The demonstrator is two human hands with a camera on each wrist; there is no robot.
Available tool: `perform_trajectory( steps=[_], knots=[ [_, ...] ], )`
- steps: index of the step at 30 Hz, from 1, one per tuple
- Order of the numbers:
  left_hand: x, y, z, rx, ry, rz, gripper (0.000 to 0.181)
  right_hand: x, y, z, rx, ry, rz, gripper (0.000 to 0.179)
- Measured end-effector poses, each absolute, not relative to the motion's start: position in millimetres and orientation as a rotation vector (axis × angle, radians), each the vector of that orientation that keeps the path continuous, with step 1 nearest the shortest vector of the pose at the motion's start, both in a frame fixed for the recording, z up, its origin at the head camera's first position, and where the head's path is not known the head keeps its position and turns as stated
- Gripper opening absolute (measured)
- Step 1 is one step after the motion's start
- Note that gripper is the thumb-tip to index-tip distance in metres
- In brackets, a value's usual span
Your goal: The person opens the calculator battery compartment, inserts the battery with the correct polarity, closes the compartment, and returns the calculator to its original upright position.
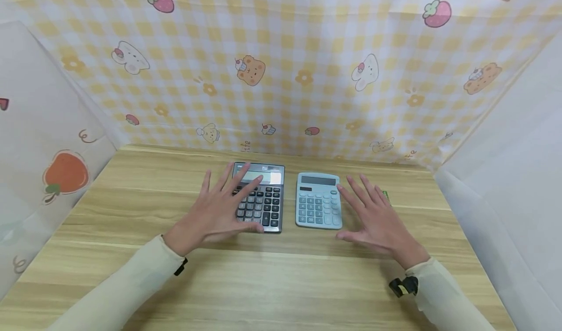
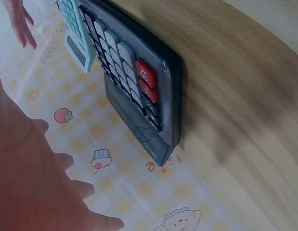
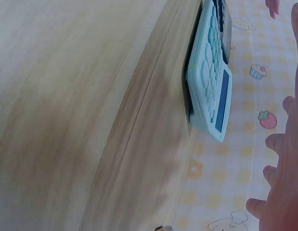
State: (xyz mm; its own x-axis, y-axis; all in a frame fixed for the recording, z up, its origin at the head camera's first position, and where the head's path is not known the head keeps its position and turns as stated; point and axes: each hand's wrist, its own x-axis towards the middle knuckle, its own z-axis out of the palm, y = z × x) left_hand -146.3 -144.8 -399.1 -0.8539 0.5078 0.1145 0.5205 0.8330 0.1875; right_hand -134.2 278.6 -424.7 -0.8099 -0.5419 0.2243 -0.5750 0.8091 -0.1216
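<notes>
Dark grey was shown by the left calculator (image 1: 268,207) and pale blue by the right calculator (image 1: 318,200), both laid face up, apart, on the far part of the worktop (image 1: 281,280). Nothing was held: the left hand (image 1: 215,211) was spread wide over the left calculator, the right hand (image 1: 379,223) spread wide just right of the right calculator. Both were judged light, stiff and smooth, their displays (image 1: 318,180) easiest to scratch; a hold was best taken by the side edges (image 1: 297,202), clear of the keys (image 1: 310,213).
</notes>
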Motion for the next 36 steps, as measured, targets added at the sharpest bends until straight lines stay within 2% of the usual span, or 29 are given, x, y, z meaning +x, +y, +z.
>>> perform_trajectory(
  steps=[9,16,25,31,36],
  knots=[
    [-148.0,-136.1,-400.5,-0.837,-2.921,-0.474,0.11,-136.6,285.3,-425.4,0.776,-2.869,0.387,0.116],
    [-147.2,-116.9,-399.8,-0.825,-2.89,-0.924,0.107,-143.4,280.6,-425.4,0.659,-2.932,0.683,0.117],
    [-149.4,-80.5,-397.8,-0.76,-2.884,-1.454,0.098,-160.4,278.7,-426.9,0.588,-2.9,1.146,0.09],
    [-150.1,-56.1,-399.5,-0.718,-2.861,-1.696,0.09,-174.3,274.2,-427.6,0.56,-2.887,1.317,0.08],
    [-147.8,-38.8,-404.9,-0.677,-2.886,-1.689,0.097,-185.5,268.5,-426.3,0.376,-2.923,1.431,0.076]
  ],
)
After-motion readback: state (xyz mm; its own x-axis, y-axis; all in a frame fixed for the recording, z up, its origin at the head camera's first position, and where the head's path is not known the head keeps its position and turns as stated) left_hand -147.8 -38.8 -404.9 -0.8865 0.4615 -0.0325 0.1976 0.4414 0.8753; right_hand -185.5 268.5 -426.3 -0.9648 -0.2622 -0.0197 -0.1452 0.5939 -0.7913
